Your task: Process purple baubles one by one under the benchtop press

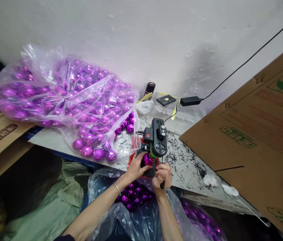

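A small black and green bench drill press (pixel 159 139) stands on the worktable. Under its head sits a shiny purple faceted ball (pixel 147 159), and my left hand (pixel 137 165) has thumb and fingers curved around it. The fingers of my right hand (pixel 163 174) are wrapped around the press's black-ended lever (pixel 162 184), on the right side. The drill tip is hidden behind the press head. Just below my hands, an open clear plastic bag (pixel 106 182) holds many more purple balls (pixel 133 197).
A large clear bag of purple balls (pixel 81 97) fills the table's left side. Behind the press are a dark spray can (pixel 150 88), a remote control (pixel 166 100) and a power adapter (pixel 191 100). Black shavings (pixel 184 157) litter the tabletop. A tall cardboard box (pixel 252 134) leans at right.
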`<state>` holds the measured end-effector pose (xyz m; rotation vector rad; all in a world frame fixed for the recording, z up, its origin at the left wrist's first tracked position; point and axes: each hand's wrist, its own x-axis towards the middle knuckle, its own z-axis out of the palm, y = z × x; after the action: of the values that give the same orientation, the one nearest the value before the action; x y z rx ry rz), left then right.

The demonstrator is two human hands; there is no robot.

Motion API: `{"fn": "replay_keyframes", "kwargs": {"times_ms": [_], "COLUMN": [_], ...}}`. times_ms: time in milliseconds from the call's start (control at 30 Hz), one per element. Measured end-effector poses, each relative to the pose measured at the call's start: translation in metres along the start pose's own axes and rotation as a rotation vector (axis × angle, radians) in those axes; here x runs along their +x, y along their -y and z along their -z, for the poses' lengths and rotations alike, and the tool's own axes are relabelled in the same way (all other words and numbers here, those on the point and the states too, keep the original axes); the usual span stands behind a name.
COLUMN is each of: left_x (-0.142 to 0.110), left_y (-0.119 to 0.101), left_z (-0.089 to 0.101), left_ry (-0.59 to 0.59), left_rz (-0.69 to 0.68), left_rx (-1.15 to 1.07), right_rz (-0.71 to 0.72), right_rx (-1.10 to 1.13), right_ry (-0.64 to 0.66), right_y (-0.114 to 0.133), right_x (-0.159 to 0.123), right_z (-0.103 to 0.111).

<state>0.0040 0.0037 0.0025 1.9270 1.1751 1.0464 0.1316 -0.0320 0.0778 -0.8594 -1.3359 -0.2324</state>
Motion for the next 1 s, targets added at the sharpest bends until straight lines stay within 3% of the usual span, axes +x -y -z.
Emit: {"fn": "replay_keyframes", "kwargs": {"times_ms": [167,267,433,533,633,733,800,867,1000], "left_x": [-0.001,-0.021,-0.094,-0.113,-0.072,0.015,0.073,0.116,0.151], "left_y": [-0.002,0.002,0.011,0.010,0.008,0.013,0.020,0.027,0.030], "left_z": [-0.001,0.004,0.018,0.029,0.053,0.089,0.109,0.118,0.109], "left_ry": [-0.019,-0.061,-0.051,0.029,-0.038,-0.246,-0.196,-0.132,-0.040], "left_rz": [0.019,-0.019,-0.319,-0.487,-0.459,-0.168,0.056,0.150,0.287], "left_rx": [-0.044,-0.024,0.147,0.212,0.228,0.235,0.285,0.295,0.268], "right_rz": [-0.209,-0.314,-0.277,-0.257,-0.237,-0.214,-0.195,-0.175,-0.145], "right_rx": [0.011,0.032,0.012,-0.004,-0.005,0.001,-0.001,-0.001,0.014], "right_ry": [0.027,0.070,0.082,0.081,0.091,0.103,0.101,0.091,0.102], "right_y": [0.030,0.043,0.040,0.035,0.034,0.036,0.037,0.037,0.035], "right_x": [0.047,0.067,0.052,0.039,0.036,0.039,0.041,0.043,0.041], "right_z": [0.004,0.006,0.009,0.010,0.010,0.009,0.008,0.006,0.006]}}
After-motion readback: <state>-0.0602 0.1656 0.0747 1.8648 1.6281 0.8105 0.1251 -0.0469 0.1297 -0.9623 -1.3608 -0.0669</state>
